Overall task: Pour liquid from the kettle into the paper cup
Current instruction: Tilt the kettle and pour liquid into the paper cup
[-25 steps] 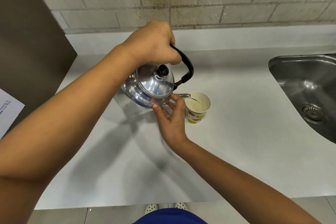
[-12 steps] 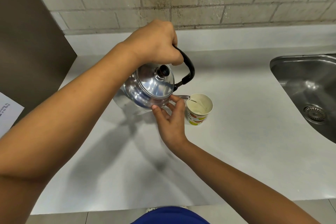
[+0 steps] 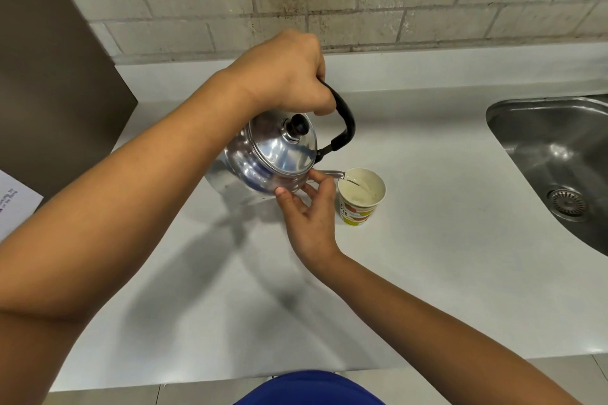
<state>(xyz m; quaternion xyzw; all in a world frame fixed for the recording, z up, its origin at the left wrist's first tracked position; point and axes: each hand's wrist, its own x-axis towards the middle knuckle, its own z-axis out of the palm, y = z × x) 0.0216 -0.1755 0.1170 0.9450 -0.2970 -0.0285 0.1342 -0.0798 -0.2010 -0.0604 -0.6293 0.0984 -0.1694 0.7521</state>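
A shiny steel kettle (image 3: 273,154) with a black lid knob hangs tilted to the right above the counter. My left hand (image 3: 283,72) is closed on its black handle. Its spout reaches over the rim of a small paper cup (image 3: 360,197) with coloured print, which stands upright on the counter. A thin stream runs from the spout into the cup, and pale liquid shows inside. My right hand (image 3: 309,214) rests its fingertips against the kettle's lower side and the base of the spout, just left of the cup.
The white counter (image 3: 444,256) runs to a steel sink (image 3: 559,154) at the right. A brick wall stands behind. A brown panel (image 3: 49,76) rises at the left with a printed paper (image 3: 13,204) below it. The counter's front edge is near my body.
The kettle, cup and both hands hold almost the same pose. The view has shifted slightly, and the pouring stream continues.
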